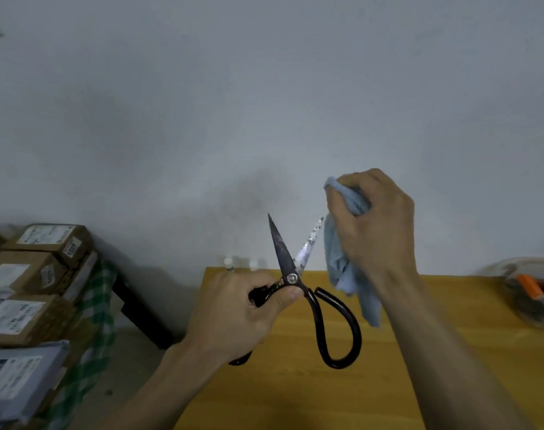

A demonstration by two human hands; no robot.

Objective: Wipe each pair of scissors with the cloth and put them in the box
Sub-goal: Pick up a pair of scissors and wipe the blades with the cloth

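head view shows the left hand [236,311] gripping one black loop of the open scissors [290,276] above the counter [295,398], blades pointing up and away. right hand [373,218], fingers bunched around the cloth [342,265], sits at the right blade's tip, nearer for wiping down its length.

dim, flat light | soft shadows on wall [264,88] | overall blur | wide-angle edge bending

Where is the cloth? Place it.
Right of centre in the head view: the cloth is bunched in the right hand, beside the open scissors.
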